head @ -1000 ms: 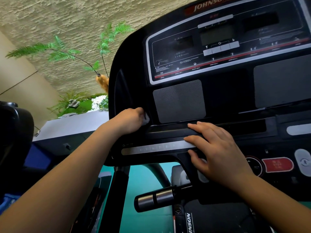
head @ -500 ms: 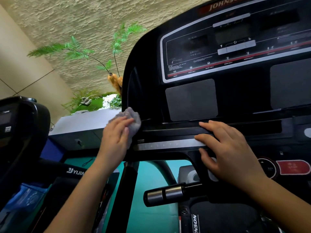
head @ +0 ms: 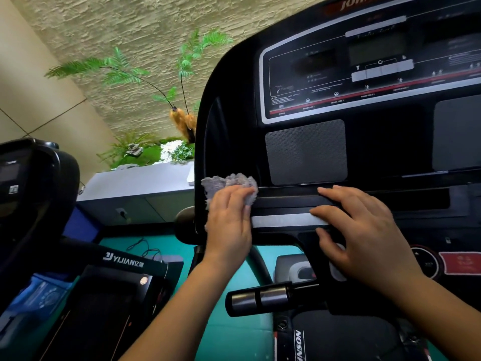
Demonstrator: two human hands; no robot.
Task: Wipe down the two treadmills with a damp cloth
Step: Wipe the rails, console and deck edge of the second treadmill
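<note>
The grey, crumpled cloth sits at the lower left corner of the black Johnson treadmill console, just inside its curved left edge. The left hand lies flat over it, fingers fairly straight and pressing the cloth against the panel; the cloth bunches out above and to the left of the fingertips. The right hand is apart from it, to the right, fingers spread and slightly bent, resting on the ledge above the silver strip, holding nothing. The strip runs bare between the two hands. Above it is a mesh speaker patch, with the display panel higher up. Below the console's bottom edge a handlebar grip with metal bands juts left, and green floor shows under it. Left of the console edge is a gap, then the second treadmill, marked YIJIAN, with its own dark console at the far left. Behind stand a grey cabinet and fern plants against a rough wall.
</note>
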